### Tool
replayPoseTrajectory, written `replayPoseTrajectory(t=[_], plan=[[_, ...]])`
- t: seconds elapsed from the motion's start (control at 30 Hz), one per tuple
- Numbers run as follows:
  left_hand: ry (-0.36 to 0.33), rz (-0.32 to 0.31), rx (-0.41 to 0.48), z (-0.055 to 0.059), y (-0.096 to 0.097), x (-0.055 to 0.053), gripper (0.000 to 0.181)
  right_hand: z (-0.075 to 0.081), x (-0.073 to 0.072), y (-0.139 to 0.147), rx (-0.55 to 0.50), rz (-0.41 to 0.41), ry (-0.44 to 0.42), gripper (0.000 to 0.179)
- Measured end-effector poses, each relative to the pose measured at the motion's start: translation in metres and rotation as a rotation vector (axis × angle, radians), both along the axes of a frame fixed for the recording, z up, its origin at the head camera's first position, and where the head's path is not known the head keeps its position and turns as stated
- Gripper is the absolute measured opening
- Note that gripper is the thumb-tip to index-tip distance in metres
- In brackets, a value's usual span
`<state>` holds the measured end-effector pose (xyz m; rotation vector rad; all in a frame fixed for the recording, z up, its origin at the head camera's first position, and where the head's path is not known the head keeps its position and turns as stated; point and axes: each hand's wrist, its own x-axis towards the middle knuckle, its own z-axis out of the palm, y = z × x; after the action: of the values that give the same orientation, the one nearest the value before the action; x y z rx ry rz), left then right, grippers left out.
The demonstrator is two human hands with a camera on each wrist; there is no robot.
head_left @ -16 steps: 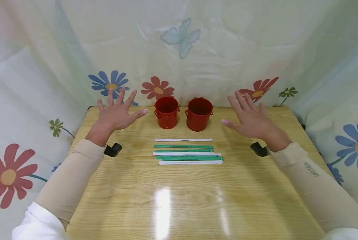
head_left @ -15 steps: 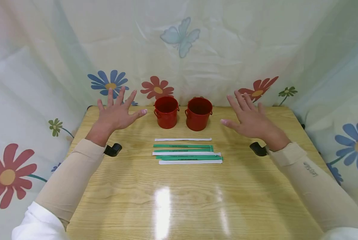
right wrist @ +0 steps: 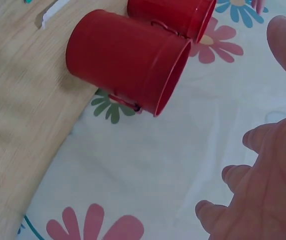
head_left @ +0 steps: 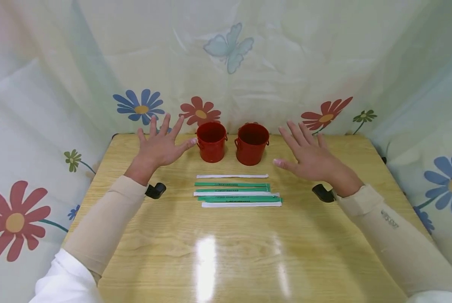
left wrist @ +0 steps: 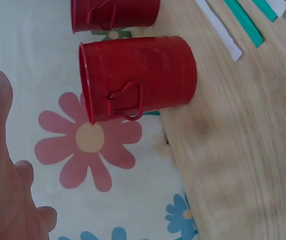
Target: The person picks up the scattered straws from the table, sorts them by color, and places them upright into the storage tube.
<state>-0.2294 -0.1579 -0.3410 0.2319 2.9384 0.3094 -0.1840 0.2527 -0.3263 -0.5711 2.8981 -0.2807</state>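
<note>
Two small red metal buckets stand upright side by side at the back of the table: a left bucket (head_left: 212, 145) and a right bucket (head_left: 251, 145), each with side handles. In front of them lie several long thin paper-wrapped sticks, some white (head_left: 231, 176), some green with dark print (head_left: 231, 184). My left hand (head_left: 157, 148) is raised with fingers spread, its thumb tip overlapping the left bucket's edge in the head view. My right hand (head_left: 312, 159) is likewise raised and spread, to the right of the right bucket (right wrist: 125, 57). Neither hand holds anything.
The wooden table (head_left: 226, 248) reaches back to a hanging curtain (head_left: 297, 59) printed with flowers and a butterfly, which also flanks both sides. A black wrist camera (head_left: 155, 190) sits on the left wrist, another black camera (head_left: 323, 193) on the right.
My left hand has moved right, toward the left bucket. My right hand has shifted slightly left and down. The buckets and wrapped sticks stay where they were.
</note>
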Motion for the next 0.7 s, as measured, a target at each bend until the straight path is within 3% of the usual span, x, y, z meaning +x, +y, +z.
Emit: replayPoseTrajectory(t=[0.6,0.7], plan=[[0.040,0.006,0.056,-0.008,0.013,-0.011,0.101,-0.017,0.005,-0.020,-0.038,0.099,0.013,0.095],[0.054,0.005,0.090,-0.016,0.013,-0.017,0.101,-0.024,0.004,-0.024,-0.033,0.109,0.026,0.094]])
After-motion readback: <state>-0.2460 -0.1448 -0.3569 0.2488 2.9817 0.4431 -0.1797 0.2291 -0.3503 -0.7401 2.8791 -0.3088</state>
